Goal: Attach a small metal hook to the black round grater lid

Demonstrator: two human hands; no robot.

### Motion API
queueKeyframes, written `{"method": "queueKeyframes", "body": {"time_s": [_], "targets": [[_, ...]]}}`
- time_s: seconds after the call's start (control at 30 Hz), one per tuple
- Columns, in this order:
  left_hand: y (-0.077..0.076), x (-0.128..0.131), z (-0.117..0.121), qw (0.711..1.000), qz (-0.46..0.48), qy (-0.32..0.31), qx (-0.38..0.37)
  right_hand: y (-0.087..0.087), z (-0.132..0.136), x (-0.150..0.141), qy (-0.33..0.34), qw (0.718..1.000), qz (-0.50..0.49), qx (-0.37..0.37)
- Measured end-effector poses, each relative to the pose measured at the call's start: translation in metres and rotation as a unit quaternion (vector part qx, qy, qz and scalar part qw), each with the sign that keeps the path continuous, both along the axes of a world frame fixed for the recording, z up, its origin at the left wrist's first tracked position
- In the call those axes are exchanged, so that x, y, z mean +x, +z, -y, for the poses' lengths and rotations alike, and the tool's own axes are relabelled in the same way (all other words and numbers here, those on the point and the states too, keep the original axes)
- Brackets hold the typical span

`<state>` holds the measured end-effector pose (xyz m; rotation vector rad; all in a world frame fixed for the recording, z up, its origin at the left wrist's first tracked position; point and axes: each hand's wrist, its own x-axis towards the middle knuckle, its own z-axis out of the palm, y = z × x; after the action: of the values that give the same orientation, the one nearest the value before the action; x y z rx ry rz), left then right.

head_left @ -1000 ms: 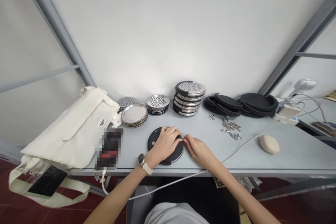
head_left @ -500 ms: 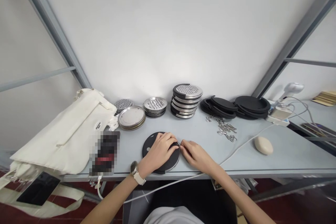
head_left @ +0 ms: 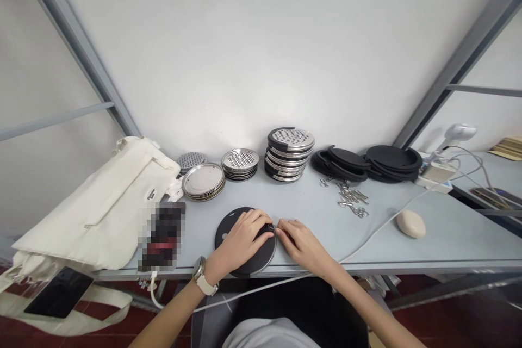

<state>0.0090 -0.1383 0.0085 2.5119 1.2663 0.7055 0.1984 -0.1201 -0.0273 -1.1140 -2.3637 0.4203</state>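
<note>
A round black disc (head_left: 263, 254) with a silvery edge on its right side lies at the table's front. Across its top rests my left hand (head_left: 241, 236), with thumb and fingers gripping it near the right rim. At that same rim my right hand (head_left: 300, 243) is closed in a pinch, its fingertips almost meeting those of the left. Whatever small piece sits between the fingertips is too tiny to make out. Farther right on the table lies a loose heap of small metal clasps (head_left: 351, 194).
Behind stand a tall stack of black-and-silver grater discs (head_left: 290, 152), perforated metal discs (head_left: 240, 160), plain metal discs (head_left: 203, 180) and black round holders (head_left: 393, 162). A white bag (head_left: 101, 201) is at left. A white cable (head_left: 367, 242) crosses near a beige oval object (head_left: 411, 224).
Both hands and the disc have shifted slightly left, and the disc has turned a little. My right fingertips remain close to the rim.
</note>
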Motion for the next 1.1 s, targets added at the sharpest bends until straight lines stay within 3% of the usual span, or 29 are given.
{"method": "queueKeyframes", "body": {"time_s": [0.33, 0.67, 1.1], "targets": [[0.001, 0.0, 0.0, 1.0, 0.004, -0.002, -0.008, 0.002, 0.002, -0.003, 0.024, 0.999, -0.016, -0.022], [-0.001, 0.0, 0.001, 1.0, 0.018, 0.002, -0.004, -0.004, 0.002, -0.004, 0.005, 1.0, 0.026, 0.008], [-0.001, -0.001, 0.0, 0.999, 0.036, -0.001, -0.01, 0.006, 0.0, 0.002, 0.045, 0.997, -0.031, -0.06]]}}
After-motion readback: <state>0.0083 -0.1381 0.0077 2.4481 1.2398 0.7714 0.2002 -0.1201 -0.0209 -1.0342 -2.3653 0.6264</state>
